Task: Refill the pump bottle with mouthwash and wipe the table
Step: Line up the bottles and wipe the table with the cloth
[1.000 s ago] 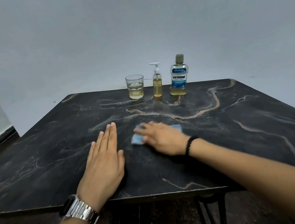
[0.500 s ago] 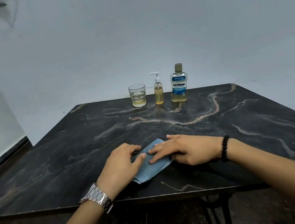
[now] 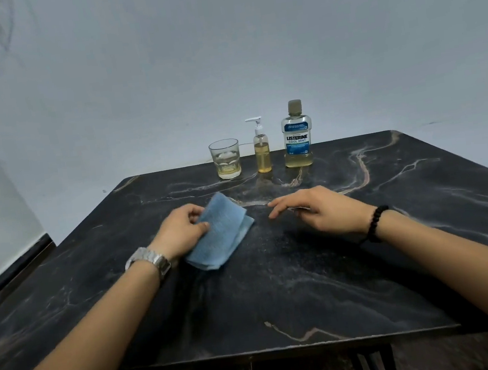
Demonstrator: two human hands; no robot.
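A folded blue cloth [image 3: 220, 233] lies mid-table on the dark marble table [image 3: 310, 284]. My left hand [image 3: 180, 231] pinches the cloth's left edge between thumb and fingers. My right hand [image 3: 316, 208] hovers just right of the cloth with relaxed fingers, holding nothing. At the table's far edge stand a small pump bottle [image 3: 261, 148] with amber liquid and a white pump, and a mouthwash bottle [image 3: 297, 135] with a blue label and its cap on.
A drinking glass [image 3: 225, 158] with a little yellowish liquid stands left of the pump bottle. A pale wall rises behind the table. The table's front edge [image 3: 257, 351] runs near the bottom of the view.
My right hand has let go of the cloth and moved right. My left hand now holds the cloth alone and has shifted it farther from the front edge.
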